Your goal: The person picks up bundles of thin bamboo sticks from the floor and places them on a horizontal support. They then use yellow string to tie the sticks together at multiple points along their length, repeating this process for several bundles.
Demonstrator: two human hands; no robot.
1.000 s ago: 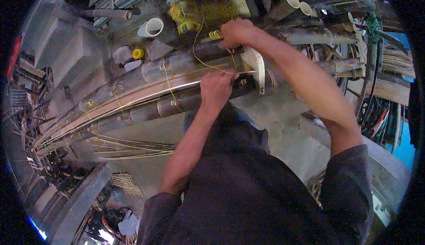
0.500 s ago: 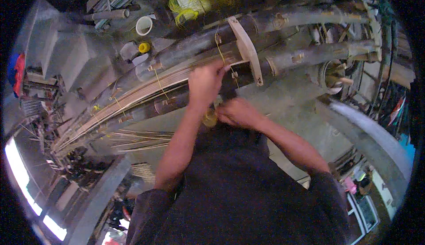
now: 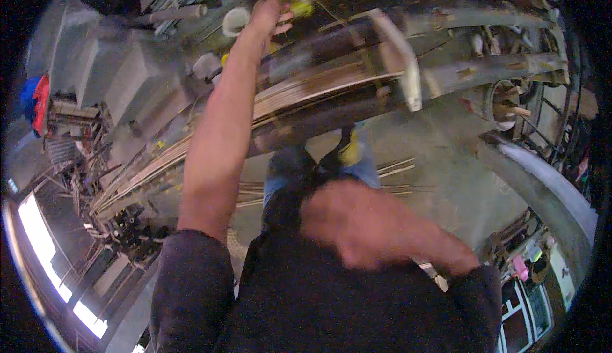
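My left hand (image 3: 271,16) is stretched far forward over the poles, at the bundle of bright yellow cord (image 3: 302,5). Its fingers look spread; whether they touch the cord is unclear. Drawn back against my dark shirt, my right hand (image 3: 344,219) is smeared by motion, and its fingers cannot be made out. Between my arms and the cord run two long, dark, curved bamboo poles (image 3: 319,116), with thin pale strips (image 3: 287,101) bunched lengthwise between them. A pale wooden crosspiece (image 3: 408,66) spans the poles right of the strips.
Behind the poles stand a white tub (image 3: 236,21) and concrete blocks (image 3: 137,69). A bucket (image 3: 503,105) holding wood pieces is at the right. Loose thin sticks (image 3: 398,167) lie on the floor near my legs. A blurred yellow thing (image 3: 350,150) shows by my leg.
My left hand has left the strips and reached forward to the yellow cord. My right hand has pulled back from the poles toward my body. The view has shifted.
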